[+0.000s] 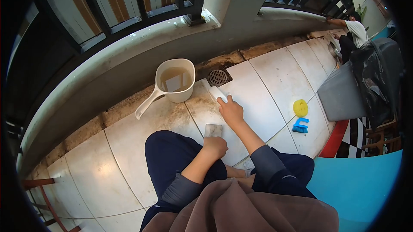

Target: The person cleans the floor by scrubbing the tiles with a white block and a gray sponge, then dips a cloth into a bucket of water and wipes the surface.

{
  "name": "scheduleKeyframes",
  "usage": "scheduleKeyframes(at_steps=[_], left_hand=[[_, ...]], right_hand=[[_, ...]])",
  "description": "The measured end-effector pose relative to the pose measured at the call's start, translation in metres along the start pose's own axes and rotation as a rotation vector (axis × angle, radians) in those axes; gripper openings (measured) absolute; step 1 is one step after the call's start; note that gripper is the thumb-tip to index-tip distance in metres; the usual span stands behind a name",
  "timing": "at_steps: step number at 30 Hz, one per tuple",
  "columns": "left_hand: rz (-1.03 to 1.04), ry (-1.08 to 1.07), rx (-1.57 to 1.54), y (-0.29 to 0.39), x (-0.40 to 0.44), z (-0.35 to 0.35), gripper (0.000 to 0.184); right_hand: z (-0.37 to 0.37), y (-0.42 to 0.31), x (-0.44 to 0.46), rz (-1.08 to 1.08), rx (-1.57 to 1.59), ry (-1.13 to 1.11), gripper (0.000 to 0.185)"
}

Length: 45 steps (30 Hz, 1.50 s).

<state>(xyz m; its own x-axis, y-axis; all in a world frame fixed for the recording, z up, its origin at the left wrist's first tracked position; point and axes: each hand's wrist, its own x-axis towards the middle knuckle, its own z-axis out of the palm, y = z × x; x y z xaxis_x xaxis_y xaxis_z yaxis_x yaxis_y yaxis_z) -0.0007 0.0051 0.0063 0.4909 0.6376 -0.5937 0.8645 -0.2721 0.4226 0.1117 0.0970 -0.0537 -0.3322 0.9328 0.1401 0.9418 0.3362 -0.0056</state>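
Note:
My right hand (231, 110) is closed around a white-handled tool (218, 94), held low over a brown-stained floor tile just below the drain. The tool's working end is hard to make out against the white tile. Nearer my knee, my left hand (215, 147) is closed on a flat grey rectangular piece (213, 130) that sticks out past its fingers; its kind is unclear. A white long-handled water dipper (186, 95) stands left of my right hand, holding cloudy brownish water. The round drain grate (217, 77) lies just beyond the tool.
A yellow round sponge (300, 108) and a blue scrub brush (300, 125) lie on the tiles to the right. Beyond them stands a grey bin (340, 93) with a black plastic bag (378, 73). A low wall (129, 77) runs along the left. Another person (355, 34) crouches far right.

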Motion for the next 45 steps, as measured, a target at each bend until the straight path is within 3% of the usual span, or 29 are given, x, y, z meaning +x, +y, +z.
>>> scheduleKeyframes(at_steps=[11,19,22,33,41,45], left_hand=[[0.001,0.007,-0.031,0.001,0.001,-0.002,0.035],[0.005,-0.002,-0.013,0.000,0.000,-0.001,0.036],[-0.008,-0.015,-0.003,0.000,-0.002,-0.006,0.036],[-0.004,0.012,-0.001,0.007,0.004,0.003,0.029],[0.004,0.002,0.016,0.004,-0.001,0.001,0.037],[-0.042,-0.006,0.009,-0.002,-0.004,0.004,0.038]], right_hand=[[-0.047,0.021,-0.144,0.020,-0.002,-0.124,0.033],[0.001,-0.001,-0.007,0.003,0.003,0.025,0.034],[0.002,0.003,0.006,-0.035,0.028,0.025,0.033],[-0.063,0.038,-0.199,0.028,0.007,-0.240,0.034],[-0.015,0.012,-0.053,0.029,0.016,-0.038,0.033],[-0.014,0.015,-0.039,-0.021,0.041,-0.034,0.032]])
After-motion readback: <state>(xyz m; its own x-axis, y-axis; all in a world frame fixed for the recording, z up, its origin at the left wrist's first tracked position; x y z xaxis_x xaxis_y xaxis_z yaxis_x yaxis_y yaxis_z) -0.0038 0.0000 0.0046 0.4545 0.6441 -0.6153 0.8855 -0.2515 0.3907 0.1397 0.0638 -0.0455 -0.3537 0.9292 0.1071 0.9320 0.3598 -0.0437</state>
